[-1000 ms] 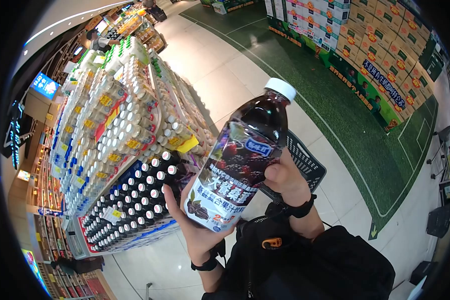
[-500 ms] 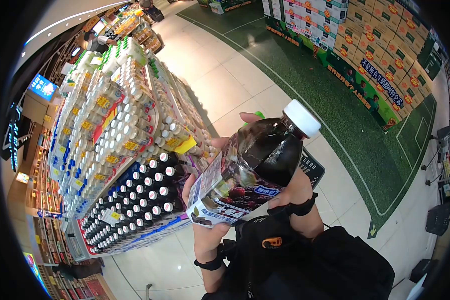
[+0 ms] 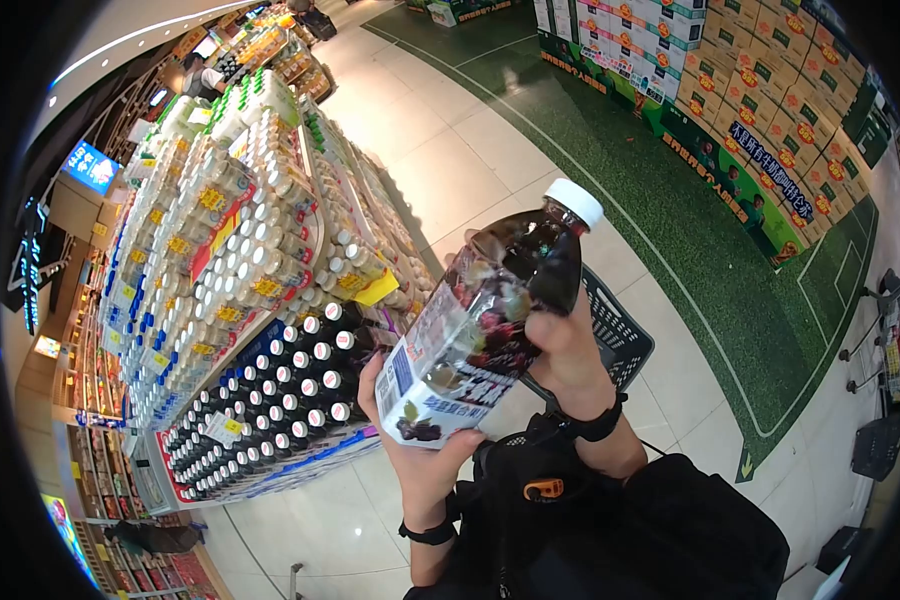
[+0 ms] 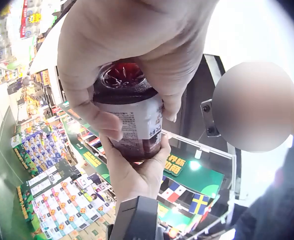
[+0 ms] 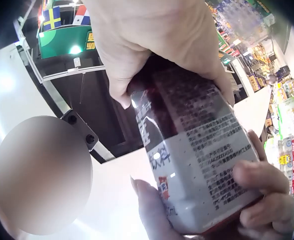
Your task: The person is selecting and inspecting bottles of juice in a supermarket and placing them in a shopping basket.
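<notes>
A large bottle of dark juice [image 3: 490, 330] with a white cap and a fruit label tilts in front of the body, cap toward the upper right. The left hand [image 3: 425, 460] grips its base, thumb on the near side. Around the upper half is the right hand [image 3: 567, 362], thumb on the near side. In the left wrist view the left hand [image 4: 132, 45] curls round the base end of the bottle [image 4: 129, 117]. Small print faces the right wrist view on the bottle [image 5: 192, 150], gripped from above by the right hand [image 5: 162, 35].
On the left, a display of packed bottles [image 3: 240, 260] has dark bottles with white caps [image 3: 290, 385] at its near corner. A dark basket [image 3: 615, 335] is behind the right hand. Stacked cartons [image 3: 770, 90] stand on green flooring [image 3: 610, 170]. A black bag [image 3: 660, 530] lies against the body.
Since half a second ago, the bottle has turned and its cap end has moved lower left in view, showing more of the side label. Both hands keep hold of it.
</notes>
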Action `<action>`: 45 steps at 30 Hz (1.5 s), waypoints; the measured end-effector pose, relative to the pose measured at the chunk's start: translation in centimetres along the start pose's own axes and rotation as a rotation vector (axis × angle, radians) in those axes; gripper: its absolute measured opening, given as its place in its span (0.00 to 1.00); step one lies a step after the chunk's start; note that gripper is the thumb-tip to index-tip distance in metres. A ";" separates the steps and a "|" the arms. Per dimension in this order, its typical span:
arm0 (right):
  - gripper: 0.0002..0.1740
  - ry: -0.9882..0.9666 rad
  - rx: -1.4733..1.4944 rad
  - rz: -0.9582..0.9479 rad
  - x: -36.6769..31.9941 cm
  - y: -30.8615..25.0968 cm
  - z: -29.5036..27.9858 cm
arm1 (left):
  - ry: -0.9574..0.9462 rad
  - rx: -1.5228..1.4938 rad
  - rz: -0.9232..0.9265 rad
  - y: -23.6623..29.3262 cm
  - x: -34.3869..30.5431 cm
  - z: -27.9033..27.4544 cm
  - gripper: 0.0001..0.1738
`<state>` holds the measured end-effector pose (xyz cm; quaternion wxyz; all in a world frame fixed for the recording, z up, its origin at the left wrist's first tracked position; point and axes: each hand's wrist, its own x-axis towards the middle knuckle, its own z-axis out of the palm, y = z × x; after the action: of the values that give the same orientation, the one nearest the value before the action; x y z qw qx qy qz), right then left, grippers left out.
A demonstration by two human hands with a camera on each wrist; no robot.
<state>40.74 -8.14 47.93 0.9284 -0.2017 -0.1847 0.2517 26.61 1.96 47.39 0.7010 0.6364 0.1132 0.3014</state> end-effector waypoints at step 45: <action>0.36 0.147 -0.047 0.130 3.6 1.5 -5.6 | -0.212 0.602 0.510 -0.4 0.7 -1.1 0.68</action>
<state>45.51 -6.60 43.35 0.9161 -0.2528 -0.1085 0.2918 26.66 3.27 46.96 0.3941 0.8483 -0.0380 0.3515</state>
